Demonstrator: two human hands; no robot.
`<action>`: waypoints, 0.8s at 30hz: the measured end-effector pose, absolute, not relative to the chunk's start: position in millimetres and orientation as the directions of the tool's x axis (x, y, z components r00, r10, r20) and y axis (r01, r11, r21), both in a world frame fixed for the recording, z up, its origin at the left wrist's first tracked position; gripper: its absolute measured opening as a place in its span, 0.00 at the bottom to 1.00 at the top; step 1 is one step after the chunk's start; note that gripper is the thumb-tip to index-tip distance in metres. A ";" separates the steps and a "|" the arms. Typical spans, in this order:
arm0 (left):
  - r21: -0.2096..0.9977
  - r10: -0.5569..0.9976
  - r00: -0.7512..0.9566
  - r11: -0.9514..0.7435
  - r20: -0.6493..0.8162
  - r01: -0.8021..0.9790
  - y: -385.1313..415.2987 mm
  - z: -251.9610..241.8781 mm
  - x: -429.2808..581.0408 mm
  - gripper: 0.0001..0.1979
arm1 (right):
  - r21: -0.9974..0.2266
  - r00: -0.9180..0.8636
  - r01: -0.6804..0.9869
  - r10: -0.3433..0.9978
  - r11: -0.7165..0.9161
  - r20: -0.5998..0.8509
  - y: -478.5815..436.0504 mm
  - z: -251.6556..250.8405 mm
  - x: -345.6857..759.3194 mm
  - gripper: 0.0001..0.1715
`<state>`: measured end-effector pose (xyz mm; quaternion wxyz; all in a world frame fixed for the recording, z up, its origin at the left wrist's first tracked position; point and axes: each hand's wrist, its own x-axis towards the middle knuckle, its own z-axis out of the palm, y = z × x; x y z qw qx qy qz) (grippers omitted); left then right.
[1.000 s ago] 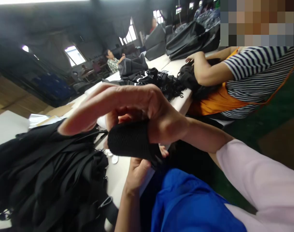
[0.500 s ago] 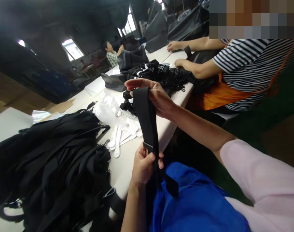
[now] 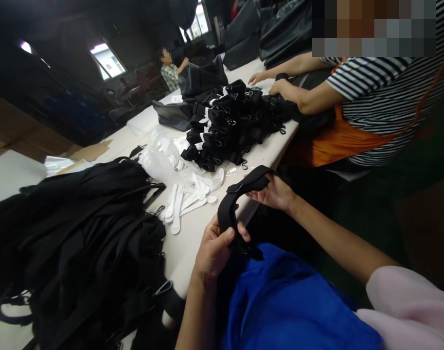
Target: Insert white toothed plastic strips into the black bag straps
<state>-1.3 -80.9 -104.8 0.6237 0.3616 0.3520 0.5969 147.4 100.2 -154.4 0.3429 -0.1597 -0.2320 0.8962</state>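
Note:
A black webbing strap [image 3: 227,210] with a slide buckle curves between my two hands above my lap. My left hand [image 3: 212,248] is closed around its lower part, thumb on top. My right hand [image 3: 275,194] grips the folded upper end, its fingers partly hidden behind the strap. A short dark end hangs below my left hand over the blue apron [image 3: 280,301]. Nearest on the table are white strips [image 3: 176,211] with wavy edges, beside a crumpled clear plastic bag [image 3: 156,158].
A large heap of black straps [image 3: 94,243] covers the table's left side. Bundled black straps with metal hooks [image 3: 229,121] lie further back on the white table [image 3: 178,267]. At right, a co-worker in a striped shirt [image 3: 382,97] handles dark fabric. Another person [image 3: 169,73] is farther away.
My right hand has moved down and to the right with the strap's upper end. The strap, upright before, now bends in an arc, with its buckle higher up. My left hand stays nearly in place.

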 end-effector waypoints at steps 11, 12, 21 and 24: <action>0.846 0.936 0.335 0.267 -0.112 -0.462 -91.4 -144.1 7.7 0.21 | -0.790 -0.224 -0.579 0.892 0.203 0.393 109.6 -104.2 139.4 0.17; 0.837 0.932 0.348 0.266 -0.098 -0.478 -91.5 -146.9 9.3 0.22 | -0.781 -0.186 -0.502 0.836 0.371 0.516 107.9 -97.4 140.2 0.18; 0.878 0.955 0.284 0.208 -0.087 -0.430 -90.1 -142.7 -1.9 0.22 | -0.472 -0.288 -0.092 0.430 0.877 0.856 106.4 -60.5 145.5 0.22; 0.889 0.963 0.256 0.184 -0.079 -0.419 -92.9 -136.9 -5.3 0.17 | -0.516 -0.270 0.024 0.502 0.856 0.822 121.1 -66.9 139.2 0.20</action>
